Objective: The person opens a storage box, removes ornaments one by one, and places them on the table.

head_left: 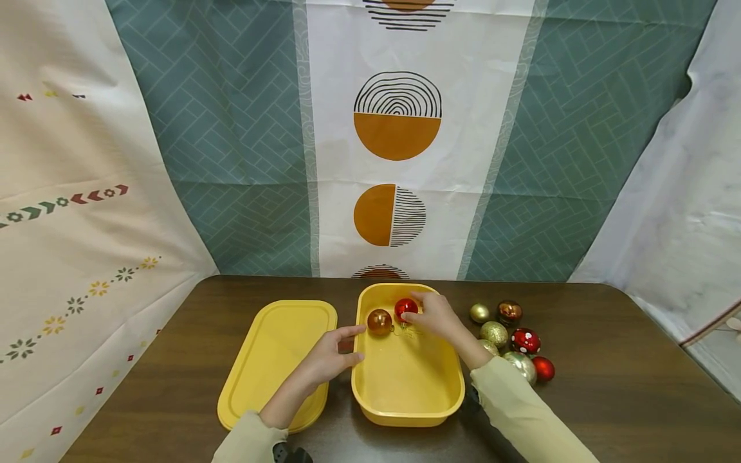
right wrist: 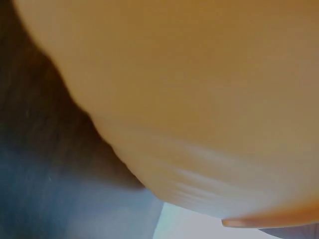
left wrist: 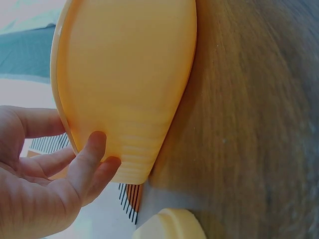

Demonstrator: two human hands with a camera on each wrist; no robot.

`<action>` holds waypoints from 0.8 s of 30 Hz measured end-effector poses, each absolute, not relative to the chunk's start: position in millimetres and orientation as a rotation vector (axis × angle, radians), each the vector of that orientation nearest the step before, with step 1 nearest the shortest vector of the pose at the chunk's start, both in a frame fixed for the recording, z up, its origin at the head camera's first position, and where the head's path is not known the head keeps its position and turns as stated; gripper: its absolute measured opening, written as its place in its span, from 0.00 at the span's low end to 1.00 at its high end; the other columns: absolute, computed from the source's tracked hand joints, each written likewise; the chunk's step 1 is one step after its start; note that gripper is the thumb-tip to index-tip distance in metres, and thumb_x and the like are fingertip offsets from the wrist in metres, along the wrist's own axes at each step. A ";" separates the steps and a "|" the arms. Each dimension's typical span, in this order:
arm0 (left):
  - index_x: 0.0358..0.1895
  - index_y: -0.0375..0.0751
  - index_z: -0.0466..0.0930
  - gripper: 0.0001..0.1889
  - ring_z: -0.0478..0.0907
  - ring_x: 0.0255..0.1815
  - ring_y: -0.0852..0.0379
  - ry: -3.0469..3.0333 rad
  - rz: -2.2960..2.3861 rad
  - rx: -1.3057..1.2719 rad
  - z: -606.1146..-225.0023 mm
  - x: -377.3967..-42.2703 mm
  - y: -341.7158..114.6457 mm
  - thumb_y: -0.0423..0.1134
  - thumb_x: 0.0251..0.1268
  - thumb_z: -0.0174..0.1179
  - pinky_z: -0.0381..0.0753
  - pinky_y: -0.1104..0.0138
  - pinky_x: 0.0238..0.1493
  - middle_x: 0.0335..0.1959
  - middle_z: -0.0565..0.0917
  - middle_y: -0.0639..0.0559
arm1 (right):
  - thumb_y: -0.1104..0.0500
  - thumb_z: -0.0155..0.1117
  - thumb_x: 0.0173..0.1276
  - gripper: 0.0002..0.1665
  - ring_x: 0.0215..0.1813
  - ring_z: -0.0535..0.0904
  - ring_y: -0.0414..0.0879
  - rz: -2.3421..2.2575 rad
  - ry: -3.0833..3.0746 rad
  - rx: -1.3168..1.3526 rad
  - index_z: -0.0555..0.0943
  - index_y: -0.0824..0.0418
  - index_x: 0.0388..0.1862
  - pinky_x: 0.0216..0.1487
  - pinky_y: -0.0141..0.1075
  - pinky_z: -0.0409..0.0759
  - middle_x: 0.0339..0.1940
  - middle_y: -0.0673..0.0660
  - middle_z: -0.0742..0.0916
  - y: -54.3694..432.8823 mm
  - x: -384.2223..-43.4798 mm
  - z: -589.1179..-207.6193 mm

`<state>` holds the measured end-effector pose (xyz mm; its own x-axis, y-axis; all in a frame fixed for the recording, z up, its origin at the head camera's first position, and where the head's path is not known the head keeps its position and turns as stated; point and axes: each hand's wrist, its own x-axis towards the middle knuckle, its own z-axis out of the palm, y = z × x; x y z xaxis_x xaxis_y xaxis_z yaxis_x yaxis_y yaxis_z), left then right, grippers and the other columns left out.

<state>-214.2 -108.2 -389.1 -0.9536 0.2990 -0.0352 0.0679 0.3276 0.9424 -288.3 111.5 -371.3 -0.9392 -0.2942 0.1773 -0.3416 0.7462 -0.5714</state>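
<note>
A deep yellow plastic box [head_left: 408, 386] stands on the table. Inside it, near the far end, lie an amber bauble [head_left: 379, 321] and a shiny red bauble [head_left: 406, 308]. My right hand [head_left: 437, 315] reaches over the box's right rim and pinches the red bauble between thumb and fingers. In the right wrist view the box wall fills most of the picture, and the fingers are nearly all hidden. My left hand [head_left: 331, 355] is at the left side of the box, with loosely spread fingers [left wrist: 92, 154] against its outer wall.
Left of the box lies its flat yellow lid [head_left: 278, 350], partly under the left forearm. To the right sits a cluster of several baubles, including a gold one [head_left: 494, 333], a white-dotted red one [head_left: 525, 341] and a brown one [head_left: 509, 312]. Patterned cloth [head_left: 243, 128] hangs behind the table.
</note>
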 end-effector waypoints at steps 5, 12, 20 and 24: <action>0.62 0.30 0.65 0.26 0.69 0.57 0.38 2.392 1.678 0.334 -388.7 -213.7 -108.2 0.27 0.58 0.56 0.78 0.57 0.47 0.60 0.69 0.32 | 0.62 0.66 0.55 0.29 0.53 0.75 0.60 0.851 -2.894 0.614 0.73 0.79 0.52 0.55 0.48 0.72 0.48 0.70 0.81 109.0 -291.4 -371.3; 0.62 0.29 0.65 0.26 0.69 0.57 0.37 2.384 1.689 0.345 -388.4 -212.5 -107.1 0.27 0.58 0.56 0.79 0.58 0.46 0.60 0.68 0.32 | 0.63 0.67 0.55 0.29 0.49 0.77 0.57 0.757 -2.964 0.714 0.72 0.79 0.52 0.53 0.46 0.74 0.47 0.69 0.81 107.4 -293.8 -372.8; 0.62 0.29 0.65 0.26 0.68 0.58 0.37 2.384 1.703 0.356 -388.1 -211.0 -106.6 0.26 0.58 0.56 0.78 0.58 0.46 0.60 0.68 0.32 | 0.65 0.66 0.54 0.19 0.40 0.78 0.52 0.773 -2.926 0.779 0.78 0.73 0.45 0.45 0.43 0.76 0.37 0.63 0.84 107.0 -292.7 -373.8; 0.61 0.27 0.64 0.26 0.69 0.57 0.37 2.382 1.708 0.366 -388.6 -211.1 -107.5 0.26 0.58 0.56 0.79 0.57 0.45 0.60 0.68 0.31 | 0.65 0.68 0.53 0.17 0.43 0.78 0.54 0.797 -2.933 0.733 0.78 0.72 0.42 0.49 0.45 0.75 0.38 0.63 0.83 106.2 -290.9 -375.0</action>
